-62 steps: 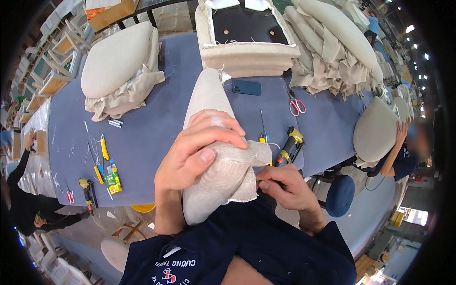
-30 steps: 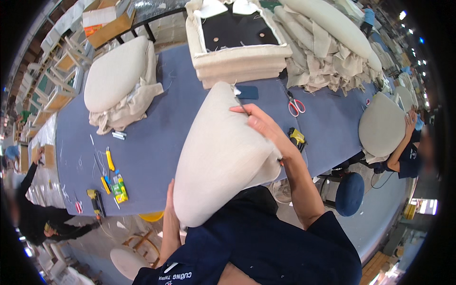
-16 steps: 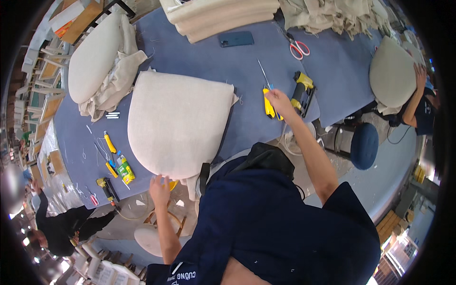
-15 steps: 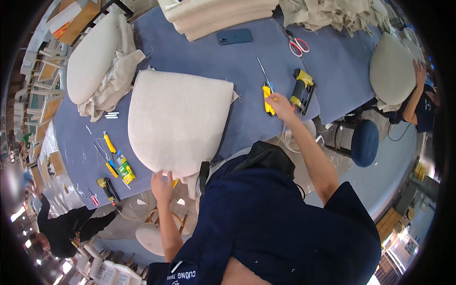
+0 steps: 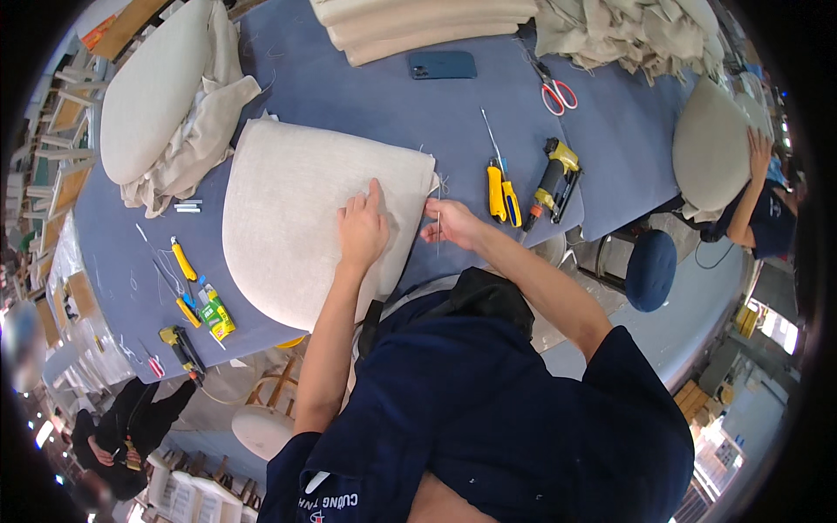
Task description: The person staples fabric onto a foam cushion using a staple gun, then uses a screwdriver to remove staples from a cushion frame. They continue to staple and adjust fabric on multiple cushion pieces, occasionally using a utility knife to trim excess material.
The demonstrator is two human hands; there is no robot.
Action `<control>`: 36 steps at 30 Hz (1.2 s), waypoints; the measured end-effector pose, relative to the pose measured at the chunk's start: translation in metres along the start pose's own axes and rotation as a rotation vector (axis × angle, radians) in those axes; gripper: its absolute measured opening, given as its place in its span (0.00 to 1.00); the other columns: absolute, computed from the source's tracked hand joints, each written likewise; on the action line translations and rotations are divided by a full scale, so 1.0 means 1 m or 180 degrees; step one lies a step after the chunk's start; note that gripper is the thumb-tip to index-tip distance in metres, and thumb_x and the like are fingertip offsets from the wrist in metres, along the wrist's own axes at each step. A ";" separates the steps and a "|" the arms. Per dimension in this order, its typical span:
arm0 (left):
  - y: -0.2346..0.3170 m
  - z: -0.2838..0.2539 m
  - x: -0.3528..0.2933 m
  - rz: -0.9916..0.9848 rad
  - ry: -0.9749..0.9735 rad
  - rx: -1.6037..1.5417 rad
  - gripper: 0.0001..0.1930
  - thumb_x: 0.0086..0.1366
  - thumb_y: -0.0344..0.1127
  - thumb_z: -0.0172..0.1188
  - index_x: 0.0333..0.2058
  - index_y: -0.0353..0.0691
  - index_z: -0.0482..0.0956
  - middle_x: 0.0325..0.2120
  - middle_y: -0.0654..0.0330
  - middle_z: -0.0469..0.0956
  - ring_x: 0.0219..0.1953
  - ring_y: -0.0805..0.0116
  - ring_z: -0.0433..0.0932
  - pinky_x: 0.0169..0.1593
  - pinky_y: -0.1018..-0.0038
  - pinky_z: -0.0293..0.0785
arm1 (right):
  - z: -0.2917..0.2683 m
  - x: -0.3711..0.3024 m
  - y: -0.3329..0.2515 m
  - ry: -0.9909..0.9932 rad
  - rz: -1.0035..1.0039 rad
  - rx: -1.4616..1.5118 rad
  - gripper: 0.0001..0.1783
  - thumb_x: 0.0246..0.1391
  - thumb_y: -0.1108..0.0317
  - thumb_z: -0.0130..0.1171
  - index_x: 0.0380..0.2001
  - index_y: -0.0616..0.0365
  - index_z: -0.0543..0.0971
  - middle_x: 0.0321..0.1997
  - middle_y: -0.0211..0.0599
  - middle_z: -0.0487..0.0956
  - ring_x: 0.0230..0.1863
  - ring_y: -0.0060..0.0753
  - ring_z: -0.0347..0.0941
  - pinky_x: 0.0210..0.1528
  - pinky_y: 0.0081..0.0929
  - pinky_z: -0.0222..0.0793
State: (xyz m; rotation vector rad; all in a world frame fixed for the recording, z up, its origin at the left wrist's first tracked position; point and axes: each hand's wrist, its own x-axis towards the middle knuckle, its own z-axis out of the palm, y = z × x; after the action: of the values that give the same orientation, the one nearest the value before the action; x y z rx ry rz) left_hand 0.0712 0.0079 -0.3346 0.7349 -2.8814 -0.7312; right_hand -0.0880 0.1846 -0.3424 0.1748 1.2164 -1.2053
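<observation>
A cream fabric-covered seat cushion point(image 5: 296, 200) lies on the blue-covered table in front of me. My left hand point(image 5: 363, 228) rests on its top, index finger stretched out and the others partly bent, holding nothing. Beside the cushion's right edge, my right hand point(image 5: 453, 223) pinches a thin, straight, needle-like rod point(image 5: 438, 242) pointing up and down. Loose threads and a bit of fabric stick out at the cushion's far right corner, just above that hand. Further right lie a yellow utility knife point(image 5: 496, 193) and a yellow-and-blue-handled screwdriver point(image 5: 512, 206).
A yellow-black staple gun point(image 5: 555, 174), red-handled scissors point(image 5: 558, 94) and a phone point(image 5: 443, 65) lie beyond. Fabric stacks point(image 5: 427, 26) sit at the back, another cushion point(image 5: 153, 96) at left with tools point(image 5: 215, 315) nearer. At right, a co-worker's hand point(image 5: 759, 152) touches a cushion point(image 5: 711, 139).
My right hand has moved left from the knife and screwdriver to the cushion's right edge, now with the thin rod. My left hand has gone from the cushion's near edge onto its top.
</observation>
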 end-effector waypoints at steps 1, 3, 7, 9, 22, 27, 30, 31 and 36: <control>0.001 0.001 -0.003 0.0010 0.0034 -0.0085 0.38 0.62 0.28 0.57 0.74 0.38 0.68 0.45 0.50 0.77 0.51 0.49 0.76 0.55 0.53 0.68 | 0.001 0.010 -0.008 0.0283 0.0090 0.0105 0.21 0.75 0.57 0.49 0.63 0.57 0.73 0.60 0.37 0.79 0.34 0.31 0.81 0.41 0.37 0.81; -0.002 0.001 -0.006 0.0052 0.0103 -0.0240 0.41 0.59 0.26 0.56 0.75 0.39 0.66 0.43 0.51 0.76 0.51 0.50 0.75 0.56 0.55 0.66 | -0.004 0.029 -0.022 0.0678 0.0041 0.0209 0.15 0.72 0.58 0.51 0.52 0.56 0.75 0.47 0.34 0.80 0.31 0.31 0.80 0.38 0.37 0.81; -0.001 -0.001 -0.004 -0.0063 0.0083 -0.0428 0.41 0.58 0.26 0.56 0.74 0.38 0.67 0.44 0.53 0.76 0.51 0.53 0.74 0.56 0.57 0.64 | -0.007 0.035 -0.058 0.0982 0.0030 0.0188 0.15 0.73 0.59 0.50 0.52 0.56 0.76 0.41 0.31 0.79 0.29 0.28 0.78 0.36 0.35 0.79; -0.001 -0.001 -0.004 -0.0148 0.0089 -0.0534 0.40 0.58 0.25 0.57 0.73 0.37 0.68 0.45 0.53 0.77 0.52 0.53 0.74 0.57 0.57 0.64 | 0.002 0.030 -0.057 0.0898 -0.0057 0.0145 0.17 0.73 0.61 0.48 0.56 0.56 0.77 0.44 0.31 0.79 0.28 0.27 0.76 0.34 0.34 0.77; -0.126 -0.031 -0.160 -0.2396 0.1317 0.0125 0.40 0.60 0.27 0.55 0.74 0.30 0.66 0.47 0.39 0.79 0.50 0.43 0.76 0.60 0.50 0.69 | -0.009 0.078 -0.153 0.0687 -0.1121 -0.1231 0.21 0.69 0.66 0.49 0.59 0.59 0.81 0.51 0.33 0.87 0.28 0.29 0.75 0.33 0.33 0.72; -0.182 0.011 -0.264 -0.4404 0.1587 -0.1162 0.27 0.79 0.40 0.51 0.68 0.26 0.72 0.60 0.36 0.79 0.60 0.40 0.78 0.67 0.51 0.72 | 0.002 0.154 -0.125 -0.0961 -0.1557 -0.3503 0.22 0.70 0.53 0.55 0.54 0.55 0.86 0.59 0.48 0.85 0.62 0.44 0.81 0.63 0.45 0.76; -0.170 0.050 -0.142 -0.3729 0.1272 -0.1451 0.27 0.79 0.40 0.52 0.68 0.27 0.72 0.60 0.36 0.79 0.59 0.41 0.79 0.66 0.52 0.72 | 0.025 0.159 -0.114 -0.0227 -0.0938 -0.4470 0.32 0.72 0.40 0.49 0.65 0.51 0.81 0.66 0.47 0.82 0.67 0.56 0.77 0.68 0.51 0.71; -0.160 0.052 -0.103 -0.3470 0.1345 -0.1486 0.27 0.79 0.40 0.52 0.68 0.27 0.72 0.60 0.37 0.79 0.59 0.42 0.79 0.66 0.52 0.73 | 0.039 0.132 -0.124 -0.0073 -0.1303 -0.4267 0.34 0.72 0.36 0.48 0.65 0.49 0.80 0.65 0.46 0.83 0.67 0.56 0.77 0.69 0.51 0.71; -0.096 -0.032 0.026 -0.2283 0.1713 -0.1638 0.26 0.80 0.41 0.52 0.68 0.28 0.71 0.60 0.38 0.78 0.59 0.44 0.79 0.65 0.53 0.74 | 0.094 -0.031 -0.185 -0.0982 -0.3117 -0.3416 0.32 0.70 0.45 0.58 0.69 0.50 0.79 0.58 0.48 0.86 0.58 0.45 0.83 0.58 0.37 0.77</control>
State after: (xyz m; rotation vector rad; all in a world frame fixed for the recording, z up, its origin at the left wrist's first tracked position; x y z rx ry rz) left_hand 0.0955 -0.0920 -0.3527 1.5830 -1.8107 -1.0616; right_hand -0.1690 0.0621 -0.1928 -1.4855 1.5415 -1.1125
